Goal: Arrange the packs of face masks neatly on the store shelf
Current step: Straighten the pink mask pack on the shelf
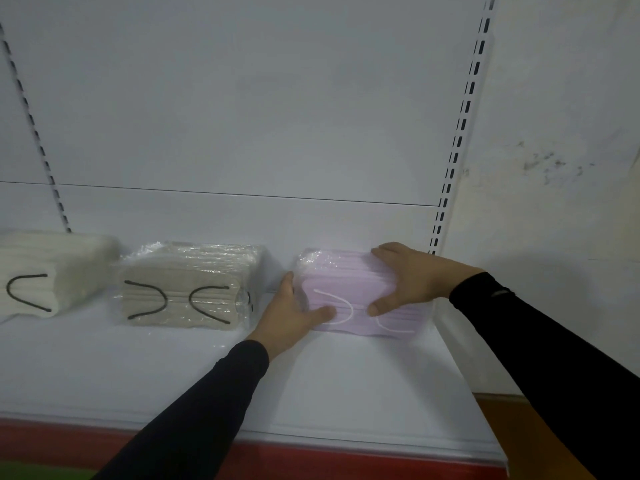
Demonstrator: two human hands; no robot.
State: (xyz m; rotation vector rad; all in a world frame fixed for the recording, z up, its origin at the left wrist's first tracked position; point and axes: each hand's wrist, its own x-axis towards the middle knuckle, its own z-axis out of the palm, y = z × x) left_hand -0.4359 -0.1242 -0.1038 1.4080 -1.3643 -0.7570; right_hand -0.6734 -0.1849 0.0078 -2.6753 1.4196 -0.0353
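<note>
— Where is the pink mask pack (pixel 349 292)?
— On the white shelf (pixel 138 372), far right, against the back panel; left hand (pixel 294 313) and right hand (pixel 412 278) grasp its ends. A beige pack (pixel 187 285) and white pack (pixel 45 268) sit leftward.

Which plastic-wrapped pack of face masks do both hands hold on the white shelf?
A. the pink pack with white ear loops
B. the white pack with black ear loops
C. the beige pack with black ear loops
A: the left hand and the right hand grip the two sides of the pink plastic-wrapped pack with white ear loops, at the right end of the row on the white shelf.
</note>
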